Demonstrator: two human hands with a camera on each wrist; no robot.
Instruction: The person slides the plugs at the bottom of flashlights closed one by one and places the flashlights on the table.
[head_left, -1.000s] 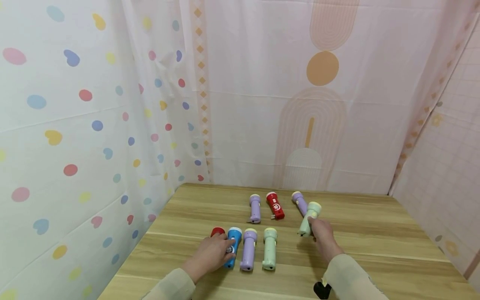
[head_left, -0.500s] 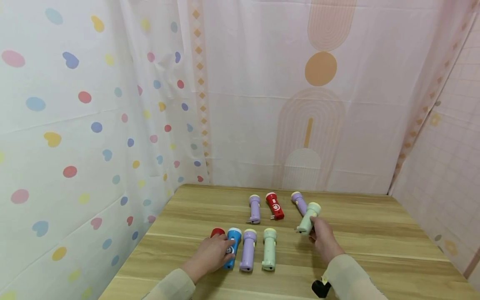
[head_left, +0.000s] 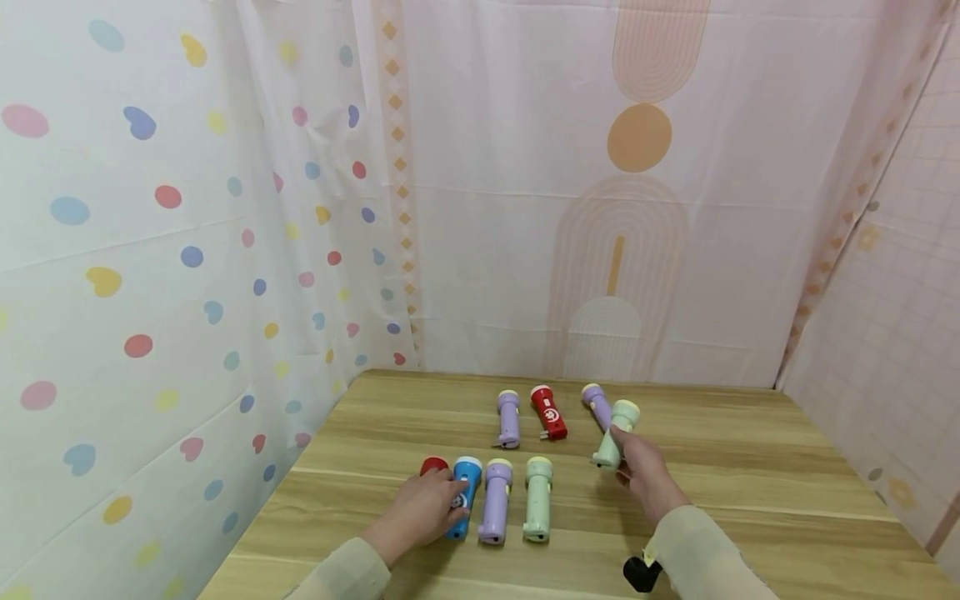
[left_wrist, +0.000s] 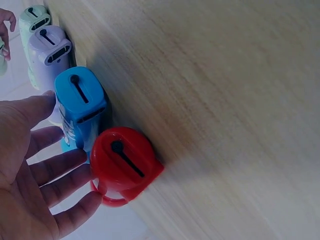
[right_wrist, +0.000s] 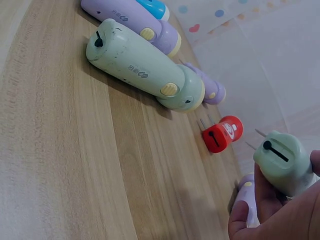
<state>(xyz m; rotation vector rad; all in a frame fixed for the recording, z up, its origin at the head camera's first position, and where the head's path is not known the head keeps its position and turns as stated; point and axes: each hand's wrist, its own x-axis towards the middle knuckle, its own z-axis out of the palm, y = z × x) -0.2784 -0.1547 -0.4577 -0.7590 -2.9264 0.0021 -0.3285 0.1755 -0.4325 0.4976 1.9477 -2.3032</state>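
My right hand (head_left: 648, 479) holds a pale green flashlight (head_left: 618, 429) above the table, its yellow-rimmed head pointing away. Two metal plug prongs stick out from its tail in the right wrist view. My left hand (head_left: 420, 508) rests over a red flashlight (left_wrist: 130, 155) and a blue flashlight (head_left: 467, 473), touching them with loosely bent, spread fingers. Most of the red one is hidden under that hand in the head view. Beside the blue one lie a purple flashlight (head_left: 495, 504) and another green flashlight (head_left: 537, 500), side by side in a row.
Farther back lie a purple flashlight (head_left: 508, 419), a red flashlight (head_left: 549, 412) with its prongs out, and a tilted purple flashlight (head_left: 596, 404) partly behind the held one. A black object (head_left: 641, 575) is by the right sleeve. Patterned curtains (head_left: 480, 250) border the wooden table (head_left: 720, 450).
The plug prongs of the held green flashlight now show at its tail, and my right fingers have shifted on its body. My left hand has stayed in place.
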